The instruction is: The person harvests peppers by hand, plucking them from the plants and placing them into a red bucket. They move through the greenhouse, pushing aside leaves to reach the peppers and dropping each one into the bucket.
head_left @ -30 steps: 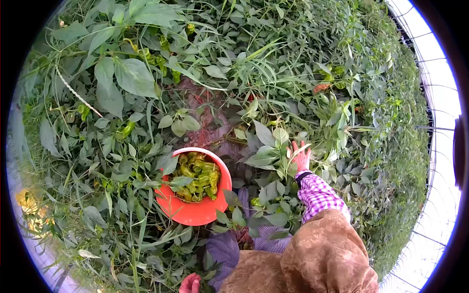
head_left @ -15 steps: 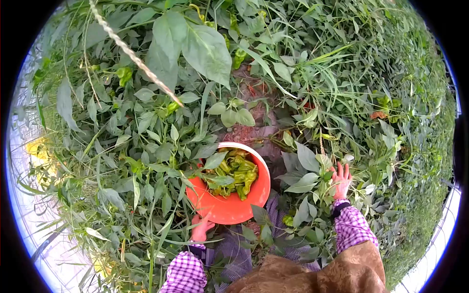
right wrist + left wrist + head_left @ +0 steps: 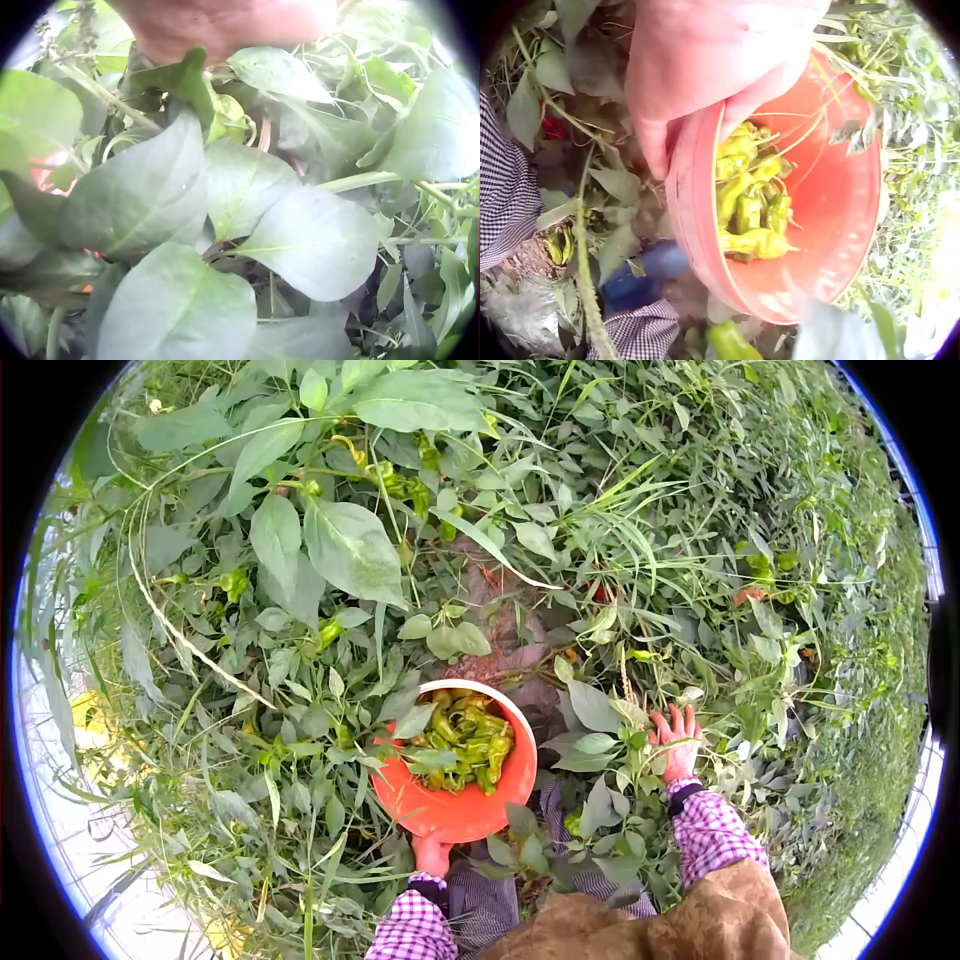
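Note:
An orange-red bucket (image 3: 450,818) with a pale rim stands tilted among the plants, in front of the person's legs. Green peppers (image 3: 468,738) lie inside it. My left hand (image 3: 430,854) grips the near edge of the bucket; in the left wrist view the thumb is outside the wall and the other fingers reach over the rim. My right hand (image 3: 678,742) is among the leaves of a pepper plant (image 3: 600,745) to the right, fingers spread. Seen from the right wrist, broad leaves (image 3: 315,244) fill the space below the palm, and a green pepper (image 3: 227,116) shows beside the hand, whose fingers are hidden there.
Dense pepper plants and grass surround the bucket. A strip of bare soil (image 3: 505,625) runs ahead of it. More green peppers (image 3: 405,485) hang on the plants at upper left, and others (image 3: 765,570) at upper right. One large leafy stem (image 3: 345,545) leans in from upper left.
The left hand came up from the bottom edge to the bucket and now grips its rim. The right hand stays among the leaves. The head view has shifted.

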A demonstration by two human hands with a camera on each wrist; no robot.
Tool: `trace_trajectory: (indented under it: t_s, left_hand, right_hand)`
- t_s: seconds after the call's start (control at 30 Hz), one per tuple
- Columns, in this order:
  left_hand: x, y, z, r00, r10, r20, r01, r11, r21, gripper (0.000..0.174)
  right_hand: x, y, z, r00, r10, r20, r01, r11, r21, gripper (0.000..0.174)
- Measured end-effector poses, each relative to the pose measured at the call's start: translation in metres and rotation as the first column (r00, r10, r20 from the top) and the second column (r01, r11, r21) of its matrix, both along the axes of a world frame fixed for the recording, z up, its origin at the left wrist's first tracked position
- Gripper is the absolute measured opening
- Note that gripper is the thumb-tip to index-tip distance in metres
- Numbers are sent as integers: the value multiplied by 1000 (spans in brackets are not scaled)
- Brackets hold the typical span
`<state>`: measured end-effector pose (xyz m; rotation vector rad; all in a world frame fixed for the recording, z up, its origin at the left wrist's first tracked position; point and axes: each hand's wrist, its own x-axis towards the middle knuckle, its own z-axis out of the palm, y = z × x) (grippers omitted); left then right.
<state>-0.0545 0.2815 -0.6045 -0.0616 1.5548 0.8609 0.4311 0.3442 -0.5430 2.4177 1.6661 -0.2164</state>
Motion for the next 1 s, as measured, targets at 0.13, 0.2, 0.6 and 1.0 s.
trace_trajectory:
  t_s: [0.13,0.2,0.6,1.0]
  left_hand:
    - [30,66,66,994,-107,-18,107,994,17,46]
    - [41,104,101,983,-170,-69,169,985,-24,39]
    - [110,261,183,815,-543,-201,562,826,48,35]
    - [217,333,52,844,-537,-5,535,839,100,61]
  right_hand:
    - [4,0,0,1000,-8,-24,8,1000,1,39]
    - [4,0,-1,999,-11,-38,12,1000,10,39]
    - [8,-4,3,988,-72,-133,80,995,54,36]
    - [6,2,0,982,-89,-166,96,995,33,39]
